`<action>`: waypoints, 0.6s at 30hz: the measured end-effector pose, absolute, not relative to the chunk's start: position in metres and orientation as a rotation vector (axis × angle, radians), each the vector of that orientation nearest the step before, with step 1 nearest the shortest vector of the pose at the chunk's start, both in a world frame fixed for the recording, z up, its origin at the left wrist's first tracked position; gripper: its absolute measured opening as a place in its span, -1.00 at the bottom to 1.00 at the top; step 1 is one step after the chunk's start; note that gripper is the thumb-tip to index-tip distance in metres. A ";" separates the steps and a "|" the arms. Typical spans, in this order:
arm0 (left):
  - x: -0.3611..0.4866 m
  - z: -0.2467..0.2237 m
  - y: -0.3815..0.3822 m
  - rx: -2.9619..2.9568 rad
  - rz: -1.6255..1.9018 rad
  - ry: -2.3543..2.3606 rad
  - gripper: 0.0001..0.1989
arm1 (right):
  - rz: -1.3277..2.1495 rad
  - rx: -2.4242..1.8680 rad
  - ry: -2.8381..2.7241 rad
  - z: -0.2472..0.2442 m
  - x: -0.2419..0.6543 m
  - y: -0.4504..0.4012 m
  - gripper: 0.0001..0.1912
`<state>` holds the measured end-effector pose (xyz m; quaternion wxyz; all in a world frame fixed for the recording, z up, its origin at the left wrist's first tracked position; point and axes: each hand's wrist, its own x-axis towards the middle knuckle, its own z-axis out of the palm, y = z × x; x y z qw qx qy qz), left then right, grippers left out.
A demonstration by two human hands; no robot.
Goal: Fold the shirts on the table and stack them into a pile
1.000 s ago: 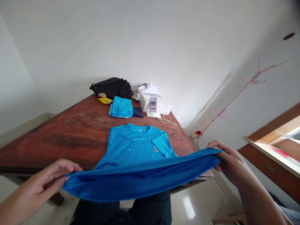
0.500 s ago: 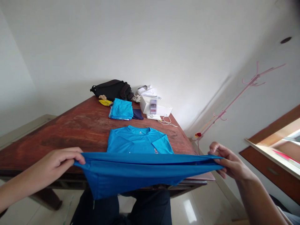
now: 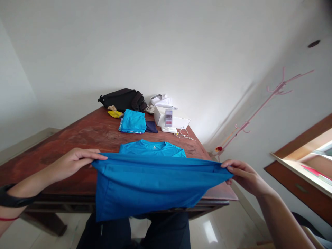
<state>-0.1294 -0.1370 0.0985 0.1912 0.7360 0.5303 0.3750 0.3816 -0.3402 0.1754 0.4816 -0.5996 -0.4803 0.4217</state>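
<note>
A blue T-shirt is stretched between my two hands, its lower part lifted and hanging over the table's front edge. Its collar and shoulders lie flat on the wooden table, partly hidden behind the raised fabric. My left hand pinches the left corner of the hem between thumb and fingers. On the other side, my right hand grips the right corner the same way. The cloth is taut along the top and sags below.
Behind the shirt sit a stack of folded blue clothes, a dark folded cloth, a yellow item, a black bag and a white box with a cable. A pink coat rack stands at the right.
Both hands have moved up and away from me with the hem, and the right hand has come inward. The raised cloth now covers more of the shirt's upper part.
</note>
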 end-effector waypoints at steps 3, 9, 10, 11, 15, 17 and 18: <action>-0.138 0.096 -0.113 2.178 0.815 1.306 -0.57 | 1.046 -1.580 -1.354 0.175 0.376 -0.331 -0.61; -0.158 0.078 -0.073 2.327 0.445 1.016 -0.59 | 0.994 -1.610 -1.551 0.160 0.377 -0.321 -0.57; -0.160 0.072 -0.069 2.338 0.418 0.994 -0.61 | 0.946 -1.614 -1.562 0.155 0.379 -0.318 -0.60; -0.161 0.065 -0.065 2.356 0.396 0.960 -0.63 | 0.893 -1.621 -1.568 0.149 0.381 -0.314 -0.64; -0.169 0.043 -0.057 2.465 0.389 0.781 -0.70 | 0.804 -1.623 -1.593 0.125 0.388 -0.301 -0.62; -0.173 0.039 -0.057 2.507 0.417 0.762 -0.74 | 0.813 -1.622 -1.620 0.116 0.392 -0.296 -0.60; -0.174 0.039 -0.058 2.518 0.465 0.806 -0.76 | 0.804 -1.633 -1.633 0.113 0.394 -0.294 -0.59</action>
